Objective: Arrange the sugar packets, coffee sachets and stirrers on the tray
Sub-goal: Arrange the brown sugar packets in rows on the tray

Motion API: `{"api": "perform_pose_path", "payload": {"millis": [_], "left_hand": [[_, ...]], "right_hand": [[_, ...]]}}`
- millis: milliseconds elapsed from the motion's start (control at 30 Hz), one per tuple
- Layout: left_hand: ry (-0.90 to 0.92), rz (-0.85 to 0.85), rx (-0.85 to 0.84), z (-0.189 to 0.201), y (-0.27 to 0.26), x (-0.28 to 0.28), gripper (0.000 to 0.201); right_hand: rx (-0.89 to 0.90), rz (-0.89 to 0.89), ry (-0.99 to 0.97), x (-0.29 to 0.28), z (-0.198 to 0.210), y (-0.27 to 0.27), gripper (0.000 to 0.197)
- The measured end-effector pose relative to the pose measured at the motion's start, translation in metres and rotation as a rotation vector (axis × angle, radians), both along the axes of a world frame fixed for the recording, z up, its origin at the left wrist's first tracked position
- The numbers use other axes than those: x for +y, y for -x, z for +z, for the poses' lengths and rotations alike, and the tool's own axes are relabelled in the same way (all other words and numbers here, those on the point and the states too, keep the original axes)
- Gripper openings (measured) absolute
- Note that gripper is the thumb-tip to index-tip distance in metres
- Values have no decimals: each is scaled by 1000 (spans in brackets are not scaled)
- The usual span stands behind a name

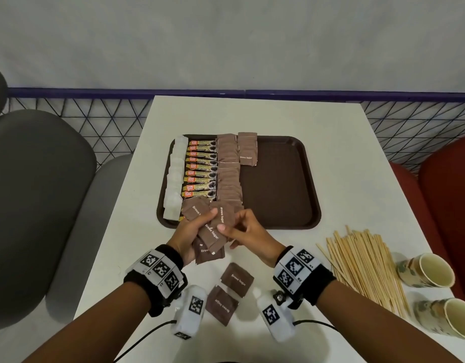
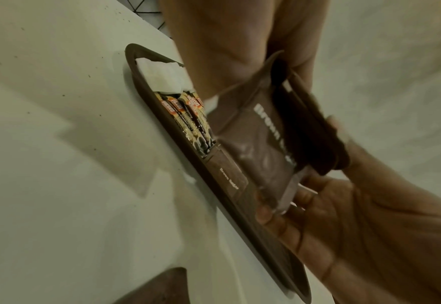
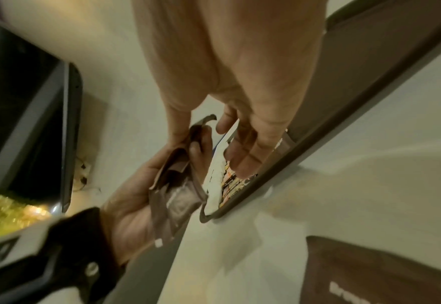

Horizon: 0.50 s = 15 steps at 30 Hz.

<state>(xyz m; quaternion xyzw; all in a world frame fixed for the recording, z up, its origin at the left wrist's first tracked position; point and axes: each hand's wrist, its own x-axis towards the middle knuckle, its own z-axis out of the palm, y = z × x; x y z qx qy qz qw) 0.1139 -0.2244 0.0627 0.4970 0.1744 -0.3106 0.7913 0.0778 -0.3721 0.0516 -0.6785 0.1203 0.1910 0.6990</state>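
Note:
A brown tray (image 1: 278, 184) holds a column of white sugar packets (image 1: 175, 179), a column of coffee sachets (image 1: 200, 171) and a column of brown sugar packets (image 1: 228, 174). A short second brown column (image 1: 247, 150) lies at the far end. Over the tray's near edge my left hand (image 1: 192, 229) grips a fanned bundle of brown sugar packets (image 1: 211, 234) (image 2: 261, 133) (image 3: 178, 197). My right hand (image 1: 232, 225) pinches one packet of that bundle between thumb and fingers. Wooden stirrers (image 1: 365, 265) lie in a pile on the table at the right.
Two loose brown sugar packets (image 1: 236, 277) (image 1: 222, 305) lie on the white table (image 1: 344, 166) between my wrists. Two paper cups (image 1: 425, 269) (image 1: 446, 320) lie on their sides past the stirrers. The tray's right half is bare. Grey and red seats flank the table.

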Motion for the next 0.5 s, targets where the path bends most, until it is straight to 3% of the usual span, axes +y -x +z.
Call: {"api": "perform_pose_path", "payload": {"millis": [267, 400, 500], "left_hand": [[88, 39, 1, -1, -11, -5, 28], [139, 68, 27, 0, -20, -7, 49], [196, 115, 85, -4, -27, -7, 37]], "right_hand": [[-13, -151, -116, -1, -1, -18, 14], [8, -272, -221, -9, 8, -37, 12], [0, -396, -251, -25, 13, -61, 15]]}}
